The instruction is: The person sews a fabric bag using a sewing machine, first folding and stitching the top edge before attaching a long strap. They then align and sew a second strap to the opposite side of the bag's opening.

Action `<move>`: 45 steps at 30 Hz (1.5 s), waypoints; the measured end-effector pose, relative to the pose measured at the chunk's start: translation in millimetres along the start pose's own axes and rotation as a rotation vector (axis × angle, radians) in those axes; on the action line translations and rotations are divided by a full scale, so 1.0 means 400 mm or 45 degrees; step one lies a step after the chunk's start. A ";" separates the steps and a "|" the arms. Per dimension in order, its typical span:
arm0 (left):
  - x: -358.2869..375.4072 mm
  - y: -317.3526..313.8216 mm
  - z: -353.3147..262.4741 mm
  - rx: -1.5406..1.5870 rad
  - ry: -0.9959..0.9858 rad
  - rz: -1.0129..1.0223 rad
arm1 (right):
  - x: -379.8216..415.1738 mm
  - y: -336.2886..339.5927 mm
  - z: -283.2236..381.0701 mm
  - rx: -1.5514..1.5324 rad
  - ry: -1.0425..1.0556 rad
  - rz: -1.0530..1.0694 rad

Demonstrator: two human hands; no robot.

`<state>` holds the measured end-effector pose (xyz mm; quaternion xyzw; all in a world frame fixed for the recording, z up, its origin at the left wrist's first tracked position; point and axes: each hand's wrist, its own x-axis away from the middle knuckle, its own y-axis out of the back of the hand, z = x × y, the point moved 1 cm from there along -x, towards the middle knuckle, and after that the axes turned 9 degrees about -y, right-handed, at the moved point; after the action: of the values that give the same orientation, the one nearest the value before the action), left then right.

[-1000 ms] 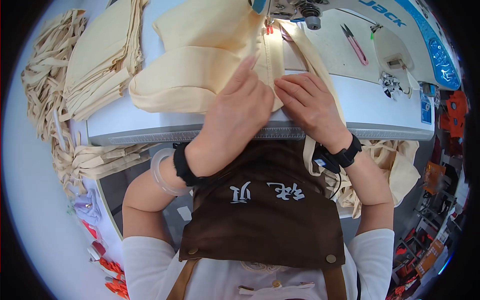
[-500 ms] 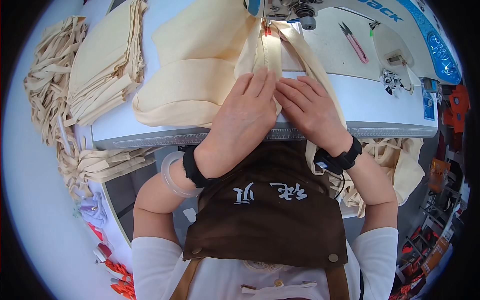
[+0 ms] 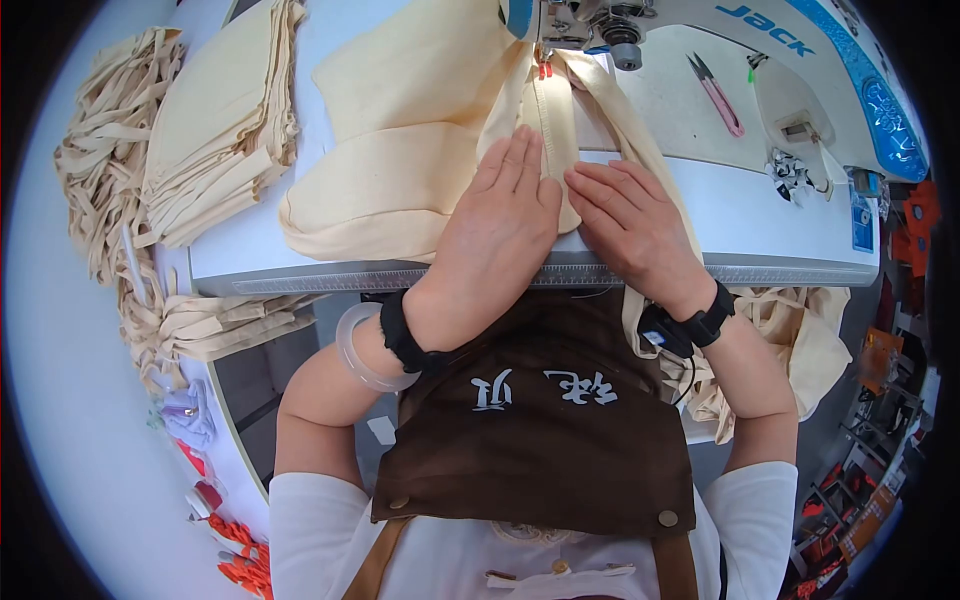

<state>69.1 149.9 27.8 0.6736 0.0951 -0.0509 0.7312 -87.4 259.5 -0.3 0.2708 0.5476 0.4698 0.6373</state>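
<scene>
Cream fabric (image 3: 390,170) lies on the sewing table, its strap-like edge running under the presser foot of the sewing machine (image 3: 590,25). Flat on this fabric, just in front of the needle, rests my left hand (image 3: 505,205), fingers stretched forward. My right hand (image 3: 630,215) lies to the right of the seam with its fingers extended, beside a loose cream strap (image 3: 635,125). Neither hand grasps anything. A red-marked presser foot (image 3: 545,70) sits on the seam beyond my fingertips.
Pink-handled thread snips (image 3: 716,95) lie right of the needle. Stacked cream panels (image 3: 220,130) and bundled straps (image 3: 115,150) stand at the left. More cream cloth (image 3: 790,350) hangs below the table's right front edge, which carries a ruler (image 3: 400,278).
My right hand has shifted slightly right, widening the gap between my hands and baring more of the strip. The whole view has drifted a little.
</scene>
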 end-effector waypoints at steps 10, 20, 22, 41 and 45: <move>-0.028 -0.007 0.017 0.087 0.011 0.092 | -0.015 -0.003 0.001 -0.105 -0.090 0.031; -0.040 0.006 0.016 -0.009 0.168 0.234 | -0.013 -0.001 0.005 -0.001 -0.063 0.079; -0.038 0.004 0.014 -0.019 0.170 0.227 | -0.014 -0.001 0.004 -0.012 -0.054 0.071; 0.004 -0.010 0.018 0.271 0.090 0.003 | -0.007 -0.011 -0.002 -0.118 -0.058 0.137; -0.002 0.004 0.022 0.347 0.115 -0.064 | -0.009 -0.011 -0.006 -0.153 -0.045 0.116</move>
<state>69.4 141.3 30.1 0.7657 0.1370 -0.0512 0.6263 -88.3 254.0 -3.4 0.2649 0.4942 0.5255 0.6399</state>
